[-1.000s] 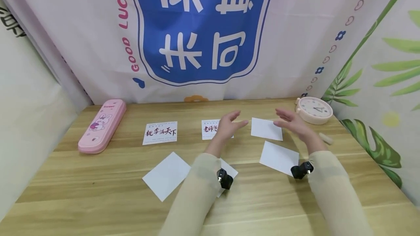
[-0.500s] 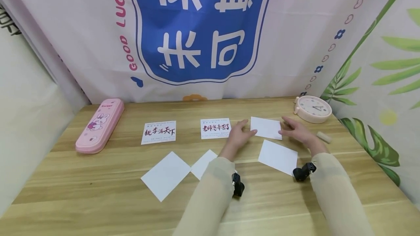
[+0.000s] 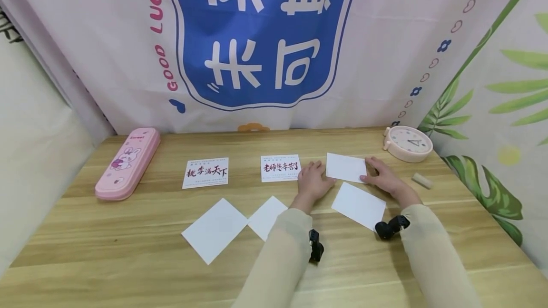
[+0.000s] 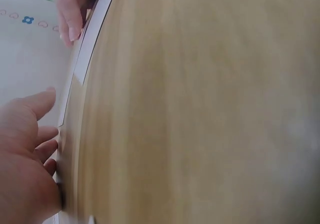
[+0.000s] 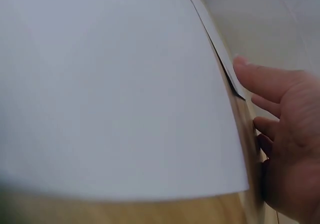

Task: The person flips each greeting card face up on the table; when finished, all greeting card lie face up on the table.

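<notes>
My right hand (image 3: 387, 179) is at the right edge of a blank white card (image 3: 346, 167), its thumb and index finger spread along that edge. In the right wrist view the thumb (image 5: 260, 79) lies right at the card's corner. My left hand (image 3: 314, 182) rests low on the table with bent, loose fingers, between this blank card and a card with red Chinese lettering (image 3: 274, 175); its fingertips are right by the lettered card's right edge. Below the blank card lies another blank white card (image 3: 358, 206), slightly tilted, which fills much of the right wrist view.
A second red-lettered card (image 3: 205, 173) lies at the left. Two more blank cards (image 3: 215, 230) lie askew in front. A pink pencil case (image 3: 128, 163) stands at the far left. At the right are a pink round clock (image 3: 408, 143) and a small beige stick (image 3: 422, 180).
Both hands have come down from above the table. The left hand moved right, uncovering the lettered card, and the right hand reached the blank card's right edge. The tilted card below shifted slightly left.
</notes>
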### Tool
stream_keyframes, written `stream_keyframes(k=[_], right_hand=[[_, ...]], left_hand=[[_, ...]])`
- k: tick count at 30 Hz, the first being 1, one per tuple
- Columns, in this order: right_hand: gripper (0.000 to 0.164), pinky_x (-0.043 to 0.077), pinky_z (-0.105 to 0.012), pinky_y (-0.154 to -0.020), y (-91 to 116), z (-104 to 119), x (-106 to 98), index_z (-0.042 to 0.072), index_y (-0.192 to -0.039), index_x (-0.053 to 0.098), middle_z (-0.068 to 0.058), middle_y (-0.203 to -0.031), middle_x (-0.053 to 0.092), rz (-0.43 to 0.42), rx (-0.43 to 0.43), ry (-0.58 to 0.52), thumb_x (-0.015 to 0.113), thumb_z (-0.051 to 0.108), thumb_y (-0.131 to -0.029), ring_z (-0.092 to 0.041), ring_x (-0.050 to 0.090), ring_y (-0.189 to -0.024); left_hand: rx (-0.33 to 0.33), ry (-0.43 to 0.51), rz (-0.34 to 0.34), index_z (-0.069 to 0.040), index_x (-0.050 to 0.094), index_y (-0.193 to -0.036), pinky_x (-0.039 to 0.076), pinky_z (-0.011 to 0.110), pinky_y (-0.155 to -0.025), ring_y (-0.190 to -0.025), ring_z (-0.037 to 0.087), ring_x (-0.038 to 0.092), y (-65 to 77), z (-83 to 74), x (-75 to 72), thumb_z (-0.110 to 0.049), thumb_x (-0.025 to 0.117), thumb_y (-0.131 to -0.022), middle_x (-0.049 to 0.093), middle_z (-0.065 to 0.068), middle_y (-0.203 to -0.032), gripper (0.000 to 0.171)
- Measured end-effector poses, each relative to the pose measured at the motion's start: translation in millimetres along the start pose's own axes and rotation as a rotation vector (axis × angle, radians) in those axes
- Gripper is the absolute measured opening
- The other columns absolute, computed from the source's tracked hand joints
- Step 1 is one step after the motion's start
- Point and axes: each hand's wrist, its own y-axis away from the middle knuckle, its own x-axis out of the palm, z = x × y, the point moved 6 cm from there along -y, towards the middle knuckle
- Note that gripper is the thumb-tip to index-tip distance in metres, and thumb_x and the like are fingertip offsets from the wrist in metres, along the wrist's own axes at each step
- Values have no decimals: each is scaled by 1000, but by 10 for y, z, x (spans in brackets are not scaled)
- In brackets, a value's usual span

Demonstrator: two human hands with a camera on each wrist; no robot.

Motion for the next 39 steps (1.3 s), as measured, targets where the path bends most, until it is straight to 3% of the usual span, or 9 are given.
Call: stream_keyframes(k=[11,18,26,33,39], right_hand=[[76,1,-57,-95,-13,36,17,-7,-133,17,-30,-136,3,13,16,145,56,33,-82,-44,-1,-122],[76,1,-58,-94,-4,57,23,-7,-133,16,-30,-136,2,25,26,170,56,32,-82,-45,-2,-122],[73,-2,-60,-92,16,26,35,0,-135,19,-27,-138,-1,40,36,117,56,33,-82,-43,-6,-123],[73,-2,-60,-92,39,22,24,2,-135,22,-27,-138,-1,36,21,123,58,35,-80,-44,-6,-122],[74,-2,-60,-92,12,16,38,2,-135,22,-27,-138,-1,32,25,126,58,36,-80,-44,-5,-122]], left_hand=[[6,-31,33,-15,49,-124,13,37,-100,-125,20,20,10,-5,4,-36,52,-82,31,2,-136,47],[-3,78,3,-14,53,-120,13,36,-100,-124,19,23,-5,28,-16,-31,54,-82,37,2,-132,42],[12,282,-151,-13,66,-98,21,36,-98,-116,20,38,-23,58,-72,-21,60,-79,58,-2,-108,22],[-43,317,-148,-14,65,-94,19,31,-98,-115,14,39,-36,74,-51,-21,64,-76,62,-4,-97,19],[-37,327,-175,-12,64,-89,23,26,-96,-109,10,45,-10,64,-95,-17,65,-74,64,-10,-75,16]])
